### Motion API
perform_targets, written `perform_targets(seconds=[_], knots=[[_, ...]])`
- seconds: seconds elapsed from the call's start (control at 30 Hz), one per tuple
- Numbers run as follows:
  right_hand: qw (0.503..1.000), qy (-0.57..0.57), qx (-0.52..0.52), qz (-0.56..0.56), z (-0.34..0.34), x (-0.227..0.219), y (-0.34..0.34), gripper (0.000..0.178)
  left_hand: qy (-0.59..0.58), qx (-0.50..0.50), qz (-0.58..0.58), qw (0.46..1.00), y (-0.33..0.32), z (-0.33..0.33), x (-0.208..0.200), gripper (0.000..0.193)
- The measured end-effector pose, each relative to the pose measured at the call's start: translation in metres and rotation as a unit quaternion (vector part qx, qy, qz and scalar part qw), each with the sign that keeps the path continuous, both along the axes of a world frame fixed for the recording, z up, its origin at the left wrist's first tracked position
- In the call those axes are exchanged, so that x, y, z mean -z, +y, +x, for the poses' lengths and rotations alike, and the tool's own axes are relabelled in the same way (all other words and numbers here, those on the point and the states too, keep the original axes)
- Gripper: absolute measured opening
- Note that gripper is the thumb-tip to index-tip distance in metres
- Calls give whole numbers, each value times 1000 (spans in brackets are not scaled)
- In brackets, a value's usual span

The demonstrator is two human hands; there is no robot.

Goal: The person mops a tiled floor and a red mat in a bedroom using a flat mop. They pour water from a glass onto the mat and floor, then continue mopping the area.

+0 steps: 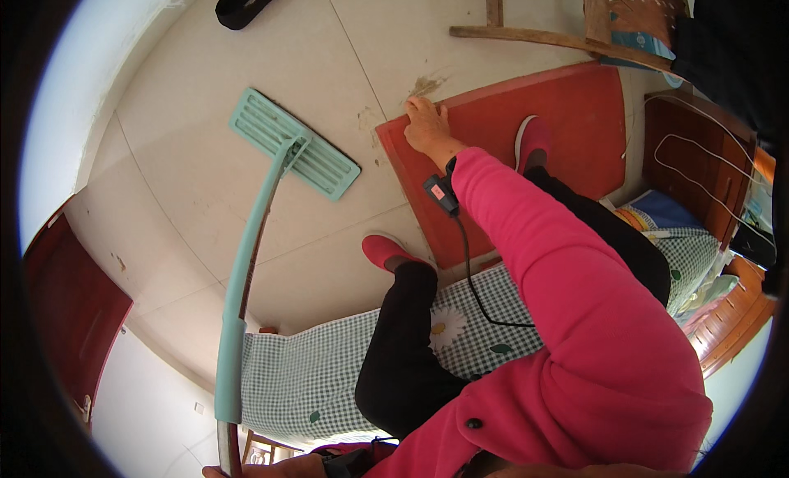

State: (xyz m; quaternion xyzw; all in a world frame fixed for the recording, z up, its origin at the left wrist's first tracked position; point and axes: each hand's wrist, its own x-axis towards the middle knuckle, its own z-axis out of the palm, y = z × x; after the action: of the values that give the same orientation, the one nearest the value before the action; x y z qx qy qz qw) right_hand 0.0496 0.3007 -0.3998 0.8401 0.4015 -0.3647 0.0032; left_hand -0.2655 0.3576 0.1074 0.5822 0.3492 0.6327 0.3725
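Note:
At the lower edge my left hand (283, 468) is closed round the metal pole of a flat mop (246, 252), its fingers partly cut off by the picture's edge. The mop's pale green handle slants up to its ribbed rectangular head (329, 167), which lies on the tiled floor. My right arm, in a pink sleeve, reaches forward. My right hand (428, 131) grips the far edge of a red mat (526, 141) near its left corner; the fingertips curl over that edge. A dark device with a cable is at the right wrist.
Brown smudges (426, 85) mark the floor beyond the mat. My pink shoes stand on and beside the mat. A checked cloth (304, 371) covers the seat under my legs. A wooden chair (534, 37), cabinet (690, 149) and white cable are at right, a dark red door (70, 314) at left.

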Motion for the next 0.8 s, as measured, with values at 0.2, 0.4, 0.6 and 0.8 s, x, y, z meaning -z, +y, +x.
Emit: perform_targets(seconds=[0.2,0.4,0.6,0.8], knots=[[994,-42,95,27,13,-16,-2,57,-2,-5,4,1000,1,3,2,33],[998,-33,20,56,0,-4,-6,49,3,1,9,1000,0,5,1,32],[992,-77,58,87,10,-3,-6,47,-7,12,7,1000,0,5,3,32],[997,-3,-13,71,-5,-1,-3,47,-1,23,3,1000,-1,5,2,33]])
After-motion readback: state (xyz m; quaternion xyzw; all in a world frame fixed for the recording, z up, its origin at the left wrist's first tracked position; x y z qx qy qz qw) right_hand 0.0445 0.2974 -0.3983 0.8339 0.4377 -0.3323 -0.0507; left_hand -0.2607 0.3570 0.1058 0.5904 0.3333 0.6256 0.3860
